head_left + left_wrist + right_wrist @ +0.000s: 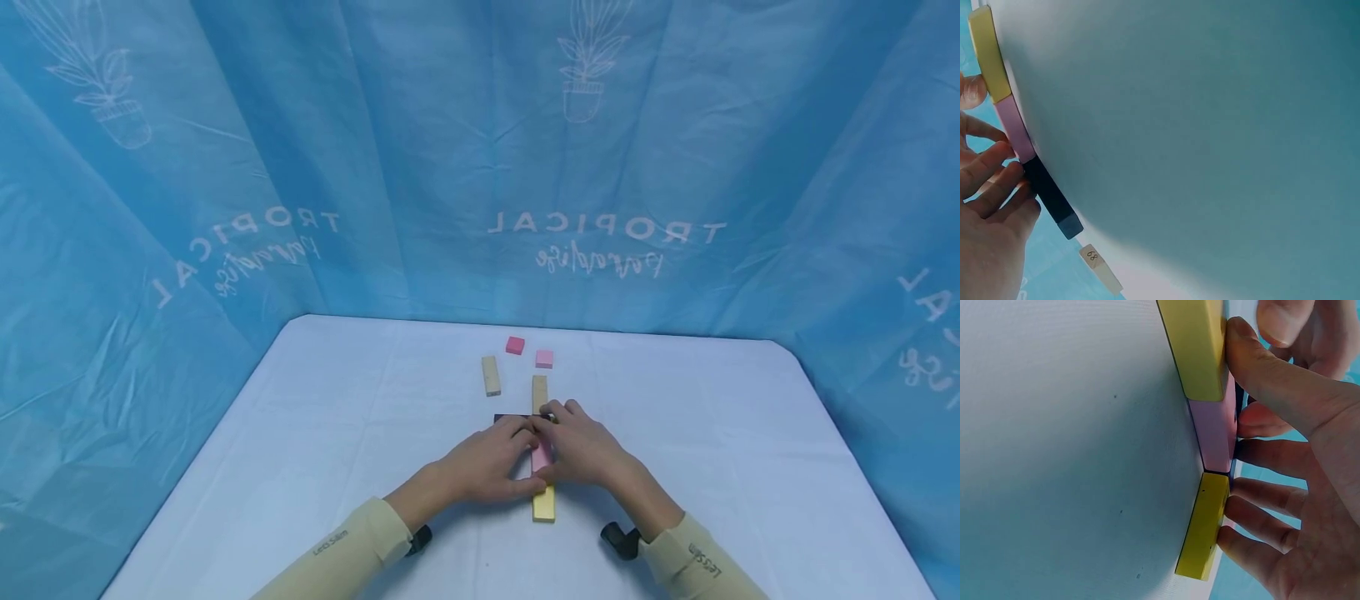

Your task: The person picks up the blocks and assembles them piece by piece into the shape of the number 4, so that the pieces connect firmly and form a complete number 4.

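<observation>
Left hand: our left hand (487, 462) reaches in with bent fingers; its tips touch the dark block (1050, 190) and we see no firm grip.
Right hand: our right hand (588, 446) sits opposite, loosely spread, thumb against the near yellow block (543, 506), fingertips along the far yellow block (1200, 525); it does not close round either.
Pink block: we see the pink block (542, 454) lying flat between both hands, directly under the meeting fingertips; neither hand is plainly nearer.
Long axis: the pink and near yellow blocks run end to end, away from us, between the two hands.
Yellow against dark: at the pink's far end, the far yellow lies nearer our right hand, angled off the pink, and the dark block nearer our left.
Contact: we cannot tell whether the far yellow touches the dark block; our fingers cover that spot.
Beyond the fingertips: a wood block (539, 390) points away from us just ahead; a second wood stick (491, 375) lies ahead of the left hand, with a red piece (515, 345) and a small pink square (544, 359) farther out.
</observation>
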A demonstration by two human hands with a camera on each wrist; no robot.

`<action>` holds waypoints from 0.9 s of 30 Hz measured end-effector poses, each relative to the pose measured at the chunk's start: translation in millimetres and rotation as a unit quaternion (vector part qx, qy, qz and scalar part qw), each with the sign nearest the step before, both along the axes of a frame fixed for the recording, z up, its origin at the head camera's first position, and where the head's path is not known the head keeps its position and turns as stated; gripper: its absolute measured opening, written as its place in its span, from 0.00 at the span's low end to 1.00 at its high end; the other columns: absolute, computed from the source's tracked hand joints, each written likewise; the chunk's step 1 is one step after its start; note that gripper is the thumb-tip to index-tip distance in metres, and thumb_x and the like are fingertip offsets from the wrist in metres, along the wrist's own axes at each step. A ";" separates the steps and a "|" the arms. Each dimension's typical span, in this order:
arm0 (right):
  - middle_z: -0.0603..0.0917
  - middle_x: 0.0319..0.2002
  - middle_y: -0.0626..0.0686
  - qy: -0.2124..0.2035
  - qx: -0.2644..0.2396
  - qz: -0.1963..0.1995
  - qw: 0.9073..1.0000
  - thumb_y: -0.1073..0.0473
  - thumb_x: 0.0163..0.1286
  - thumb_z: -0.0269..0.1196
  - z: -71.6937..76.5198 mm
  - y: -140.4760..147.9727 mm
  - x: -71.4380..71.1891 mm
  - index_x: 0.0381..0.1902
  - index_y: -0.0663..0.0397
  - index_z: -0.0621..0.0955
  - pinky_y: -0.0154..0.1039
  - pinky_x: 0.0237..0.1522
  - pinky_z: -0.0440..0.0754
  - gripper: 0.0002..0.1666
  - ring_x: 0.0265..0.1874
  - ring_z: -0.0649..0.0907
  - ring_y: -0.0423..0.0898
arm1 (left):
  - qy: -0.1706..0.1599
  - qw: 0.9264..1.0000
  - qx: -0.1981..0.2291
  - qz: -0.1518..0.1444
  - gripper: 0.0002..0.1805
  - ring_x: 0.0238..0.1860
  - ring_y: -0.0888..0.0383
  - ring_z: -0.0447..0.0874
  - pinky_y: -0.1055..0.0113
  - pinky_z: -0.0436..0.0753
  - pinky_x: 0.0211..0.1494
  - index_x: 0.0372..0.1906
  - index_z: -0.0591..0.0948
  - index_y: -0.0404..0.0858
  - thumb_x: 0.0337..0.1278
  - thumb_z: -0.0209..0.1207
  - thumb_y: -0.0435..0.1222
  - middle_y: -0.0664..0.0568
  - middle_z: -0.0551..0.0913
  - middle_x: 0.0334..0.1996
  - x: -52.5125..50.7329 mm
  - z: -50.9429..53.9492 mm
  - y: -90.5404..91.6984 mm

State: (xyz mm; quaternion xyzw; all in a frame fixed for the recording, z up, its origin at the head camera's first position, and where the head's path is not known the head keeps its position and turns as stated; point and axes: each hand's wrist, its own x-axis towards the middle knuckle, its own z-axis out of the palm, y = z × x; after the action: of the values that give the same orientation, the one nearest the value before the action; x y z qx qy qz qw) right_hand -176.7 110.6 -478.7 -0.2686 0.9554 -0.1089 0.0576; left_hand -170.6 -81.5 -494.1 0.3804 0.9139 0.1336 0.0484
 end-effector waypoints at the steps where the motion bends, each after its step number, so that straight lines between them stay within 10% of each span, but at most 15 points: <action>1: 0.72 0.58 0.48 0.001 0.000 0.001 1.000 0.34 0.44 0.75 0.1 -0.1 0.1 0.64 0.43 0.76 0.41 0.45 0.77 0.49 0.50 0.68 0.46 | -0.002 1.000 0.002 0.003 0.36 0.66 0.59 0.62 0.59 0.73 0.60 0.59 0.74 0.48 0.56 0.47 0.68 0.55 0.65 0.66 -0.1 0.7 -0.5; 10: 0.72 0.59 0.49 -0.001 0.002 0.007 1.000 0.28 0.41 0.72 -1.6 0.4 -1.0 0.65 0.44 0.74 0.42 0.45 0.77 0.54 0.51 0.68 0.47 | 0.015 1.000 0.006 0.025 0.27 0.63 0.60 0.65 0.63 0.69 0.63 0.60 0.74 0.44 0.61 0.57 0.53 0.55 0.69 0.61 -5.3 10.5 -7.5; 19: 0.72 0.60 0.52 -0.005 0.005 0.006 1.000 0.26 0.39 0.72 -2.9 0.1 -1.3 0.65 0.48 0.75 0.43 0.45 0.77 0.57 0.50 0.69 0.49 | 0.024 0.989 0.013 0.142 0.19 0.54 0.58 0.73 0.62 0.75 0.58 0.52 0.80 0.41 0.59 0.59 0.47 0.52 0.73 0.56 -17.7 14.3 -17.2; 27: 0.71 0.62 0.52 -0.008 0.017 0.006 1.000 0.25 0.40 0.70 -5.5 1.6 -2.7 0.65 0.37 0.74 0.44 0.43 0.78 0.53 0.51 0.69 0.49 | 0.036 0.988 0.006 0.152 0.19 0.58 0.56 0.73 0.61 0.74 0.59 0.53 0.81 0.41 0.58 0.60 0.45 0.51 0.74 0.57 -22.0 11.6 -19.3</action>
State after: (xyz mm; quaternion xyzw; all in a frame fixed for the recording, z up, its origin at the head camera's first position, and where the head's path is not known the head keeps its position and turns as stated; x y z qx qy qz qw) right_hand -179.4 112.1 -484.2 -0.2723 0.9550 -0.0943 0.0703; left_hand -192.6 -100.9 -482.5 0.2422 0.9613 0.1310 -0.0072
